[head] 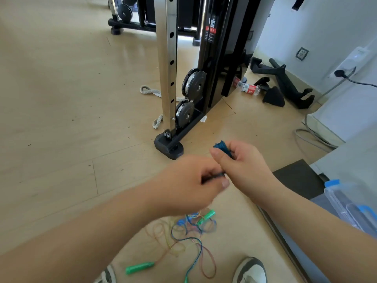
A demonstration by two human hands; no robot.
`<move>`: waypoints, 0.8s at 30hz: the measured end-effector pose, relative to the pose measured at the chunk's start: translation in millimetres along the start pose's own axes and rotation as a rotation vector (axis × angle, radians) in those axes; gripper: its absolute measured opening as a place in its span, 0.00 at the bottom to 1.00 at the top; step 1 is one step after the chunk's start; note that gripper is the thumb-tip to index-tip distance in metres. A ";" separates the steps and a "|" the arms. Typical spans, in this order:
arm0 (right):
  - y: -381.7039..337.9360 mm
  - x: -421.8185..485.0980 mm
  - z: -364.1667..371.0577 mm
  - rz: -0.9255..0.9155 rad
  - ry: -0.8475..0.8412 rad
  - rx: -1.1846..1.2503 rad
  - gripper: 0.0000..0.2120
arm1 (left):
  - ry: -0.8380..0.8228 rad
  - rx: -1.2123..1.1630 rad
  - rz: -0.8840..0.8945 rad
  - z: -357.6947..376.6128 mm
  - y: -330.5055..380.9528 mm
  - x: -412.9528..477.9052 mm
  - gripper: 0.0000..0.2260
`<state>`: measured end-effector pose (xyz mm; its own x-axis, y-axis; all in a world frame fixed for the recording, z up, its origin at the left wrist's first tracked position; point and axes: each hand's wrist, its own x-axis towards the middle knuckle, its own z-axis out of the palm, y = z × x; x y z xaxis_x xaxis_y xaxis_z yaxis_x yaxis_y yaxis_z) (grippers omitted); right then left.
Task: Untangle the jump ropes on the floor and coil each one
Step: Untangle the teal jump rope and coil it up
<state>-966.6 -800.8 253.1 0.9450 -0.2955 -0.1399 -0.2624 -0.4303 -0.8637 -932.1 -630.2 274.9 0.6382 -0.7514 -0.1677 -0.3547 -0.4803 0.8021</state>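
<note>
Head view: left of the clear box [346,201], contents unclear, right hand [242,166] grips a blue rope coil [221,147]; left hand [189,184] pinches its dark end [216,175].

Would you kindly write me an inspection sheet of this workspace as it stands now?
Surface: pale wood-look floor, a few dark specks.
Job's things: blue coil held up off the floor; tangle of thin coloured ropes on the floor near the shoes, with green handles lying in it.
Clutter: plastic bottle on its side, black bar attachments, grey strap by the machine's post.
Hands: right hand grips the blue coil; left hand pinches a dark piece, blurred, beside it.
Cables: black plug in the wall outlet; grey cable looped on the floor.
Surroundings: cable machine ahead; clear box with blue latches at right.
</note>
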 end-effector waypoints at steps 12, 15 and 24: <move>-43.0 -37.6 0.3 0.234 -0.189 0.650 0.14 | 0.328 -0.355 -0.143 -27.1 -20.2 5.3 0.15; -56.4 -39.4 -9.5 0.292 -0.053 0.780 0.14 | 0.292 -0.321 -0.201 -17.2 -20.3 -1.1 0.16; -52.5 -31.1 -30.6 0.327 0.508 0.602 0.10 | -0.181 -0.034 0.022 13.7 46.8 -26.7 0.07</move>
<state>-988.2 -795.1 317.6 0.5999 -0.7343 -0.3177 -0.2226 0.2283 -0.9478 -975.1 -638.9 309.0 0.4955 -0.8325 -0.2477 -0.3423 -0.4493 0.8252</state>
